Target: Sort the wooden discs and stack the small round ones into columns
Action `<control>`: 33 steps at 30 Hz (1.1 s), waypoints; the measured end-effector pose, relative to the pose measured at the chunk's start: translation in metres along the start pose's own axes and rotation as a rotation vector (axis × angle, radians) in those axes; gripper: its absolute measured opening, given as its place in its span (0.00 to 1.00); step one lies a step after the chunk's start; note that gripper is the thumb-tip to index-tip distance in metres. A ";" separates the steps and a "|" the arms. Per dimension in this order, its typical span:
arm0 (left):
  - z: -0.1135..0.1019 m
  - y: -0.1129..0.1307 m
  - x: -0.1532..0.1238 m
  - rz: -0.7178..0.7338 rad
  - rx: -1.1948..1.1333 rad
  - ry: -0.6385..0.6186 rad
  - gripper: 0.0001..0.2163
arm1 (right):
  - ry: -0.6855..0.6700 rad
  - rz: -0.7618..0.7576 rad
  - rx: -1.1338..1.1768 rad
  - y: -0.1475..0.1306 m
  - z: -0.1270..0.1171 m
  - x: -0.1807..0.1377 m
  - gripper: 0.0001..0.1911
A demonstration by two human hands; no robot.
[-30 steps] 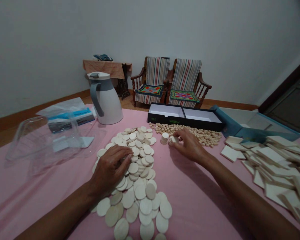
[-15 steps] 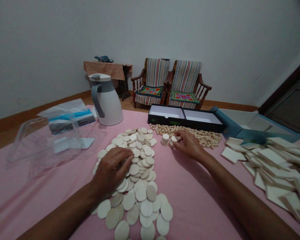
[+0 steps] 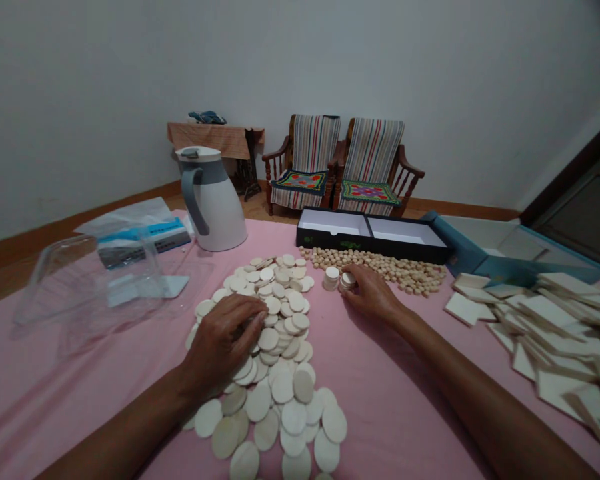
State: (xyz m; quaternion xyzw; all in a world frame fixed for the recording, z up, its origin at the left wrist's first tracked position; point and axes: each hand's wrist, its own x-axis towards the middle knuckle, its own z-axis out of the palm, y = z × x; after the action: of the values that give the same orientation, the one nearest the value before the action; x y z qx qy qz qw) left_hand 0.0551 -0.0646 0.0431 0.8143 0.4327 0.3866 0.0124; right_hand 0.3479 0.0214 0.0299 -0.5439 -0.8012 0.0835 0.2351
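Note:
A wide heap of pale round wooden discs (image 3: pixel 275 347) covers the middle of the pink tablecloth (image 3: pixel 380 407). My left hand (image 3: pixel 223 340) lies on the heap's left side, fingers curled down onto the discs. My right hand (image 3: pixel 373 290) rests on the cloth further back, its fingers closed round a short stack of small discs (image 3: pixel 349 280). A second small stack (image 3: pixel 331 277) stands just left of it, apart from the hand.
A row of small wooden beads (image 3: pixel 385 265) lies behind my right hand, in front of an open black box (image 3: pixel 373 235). Square wooden tiles (image 3: pixel 550 327) are piled at the right. A white jug (image 3: pixel 211 198) and clear plastic bags (image 3: pixel 90 280) sit at the left.
My right hand has set its small stack upright on the cloth beside the other stack and lowered onto the table. My left hand has barely moved.

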 end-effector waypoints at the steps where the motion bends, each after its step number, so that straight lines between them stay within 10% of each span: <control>1: 0.000 0.000 0.000 -0.001 -0.004 -0.001 0.06 | -0.001 0.003 -0.003 0.000 -0.001 0.000 0.14; 8: 0.000 0.001 0.000 -0.004 -0.003 -0.010 0.06 | 0.065 -0.115 -0.017 -0.025 -0.023 -0.009 0.14; 17: -0.001 0.004 0.002 0.002 0.000 0.022 0.06 | -0.247 -0.419 0.341 -0.087 -0.006 -0.033 0.15; 33: -0.002 0.002 0.000 0.012 -0.015 0.000 0.06 | -0.320 -0.239 0.122 -0.052 -0.020 -0.026 0.10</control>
State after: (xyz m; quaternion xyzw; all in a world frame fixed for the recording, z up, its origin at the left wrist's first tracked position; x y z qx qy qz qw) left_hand 0.0558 -0.0664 0.0455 0.8167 0.4249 0.3901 0.0160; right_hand 0.3221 -0.0251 0.0603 -0.4096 -0.8806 0.1887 0.1456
